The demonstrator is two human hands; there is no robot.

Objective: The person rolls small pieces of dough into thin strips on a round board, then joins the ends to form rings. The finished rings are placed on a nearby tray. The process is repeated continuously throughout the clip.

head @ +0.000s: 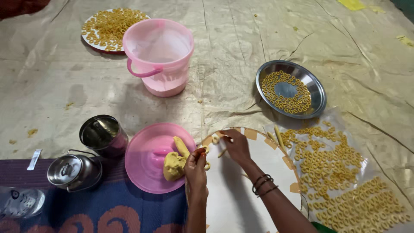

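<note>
dough (174,166) sat on the pink lid (148,162) at seven o'clock. left hand (196,166) pinched a small piece; right hand (235,144) pressed a strip against the white board (233,203). thin strips could tear if pulled hard.

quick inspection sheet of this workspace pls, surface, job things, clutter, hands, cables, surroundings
surface: creased tan sheet on the ground, patterned mat at lower left
job's things: dough lump on pink lid; white round board; dough rings on plastic sheet, steel plate and far plate
clutter: pink bucket, steel cup, lidded steel can, scattered crumbs
hands: left hand and right hand each pinch small dough pieces over the board
cables: nothing seen
surroundings: nothing seen beyond the sheet
</note>
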